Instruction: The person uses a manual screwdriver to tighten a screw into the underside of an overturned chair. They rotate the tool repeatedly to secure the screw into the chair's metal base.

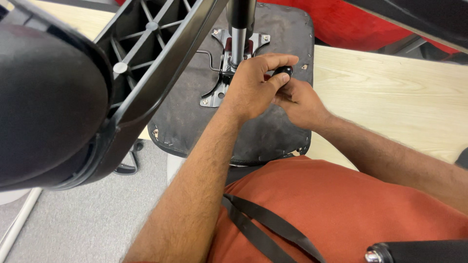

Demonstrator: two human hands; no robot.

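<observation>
An upturned chair seat [253, 126] lies on the pale wooden bench [390, 97], its dark underside facing up. A small black knob [283, 71] sits just right of the metal plate [229, 63] and the gas cylinder [240, 34] rising from it. The left hand [253, 85] curls its fingers [273, 62] around the knob, thumb pressed against it. The right hand [300, 102] lies just below, touching the left; whether its fingers grip anything cannot be told. A chair base [146, 39] looms at upper left.
</observation>
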